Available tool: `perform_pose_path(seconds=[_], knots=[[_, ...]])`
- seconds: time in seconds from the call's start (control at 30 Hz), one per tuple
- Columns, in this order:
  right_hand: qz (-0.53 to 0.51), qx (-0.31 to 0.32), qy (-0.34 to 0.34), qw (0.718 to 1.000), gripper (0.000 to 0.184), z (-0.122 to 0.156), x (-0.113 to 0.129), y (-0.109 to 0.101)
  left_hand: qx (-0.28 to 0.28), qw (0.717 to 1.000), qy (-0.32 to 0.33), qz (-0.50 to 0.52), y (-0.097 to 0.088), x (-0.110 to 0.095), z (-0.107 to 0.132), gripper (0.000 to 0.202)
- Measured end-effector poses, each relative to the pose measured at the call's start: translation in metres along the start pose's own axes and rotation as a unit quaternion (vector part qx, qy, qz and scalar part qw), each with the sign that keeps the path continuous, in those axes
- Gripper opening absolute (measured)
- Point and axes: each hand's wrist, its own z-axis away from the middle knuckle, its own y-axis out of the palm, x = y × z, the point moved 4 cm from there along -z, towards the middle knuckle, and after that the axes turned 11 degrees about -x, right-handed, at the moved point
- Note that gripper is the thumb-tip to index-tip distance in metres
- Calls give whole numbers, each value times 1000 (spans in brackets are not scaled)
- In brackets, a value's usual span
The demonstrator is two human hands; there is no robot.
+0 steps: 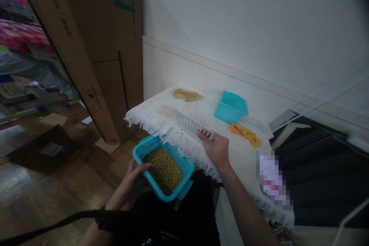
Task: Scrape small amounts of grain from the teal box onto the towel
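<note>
My left hand [131, 186] grips the near left side of a teal plastic container [190, 171], with the thumb over its rim. The container is tilted below the table's front edge. Yellowish round beans [167, 167] lie in it, along with smaller dark green ones. My right hand [216, 149] is closed on the end of a white slotted plastic strip [188, 122], held on or just above the white fringed cloth [152, 105]. Behind the strip, a pale patch of fine grains [165, 111] is spread on the cloth. Farther back lies a heap of tan grains [187, 95].
A second teal container [230, 107] stands at the back right, near a crumpled orange cloth or bag [246, 134]. A large cardboard box [115, 27] rises at the left. The wall [245, 15] bounds the table behind. A black surface [323, 169] lies at the right.
</note>
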Motion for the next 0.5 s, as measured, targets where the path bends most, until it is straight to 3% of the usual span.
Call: perform_pose_path(seconds=[0.5], knots=[[-28,-3,18,999,29,-7,-2,3,-10,1000,5,-17,0,1,-1,57]])
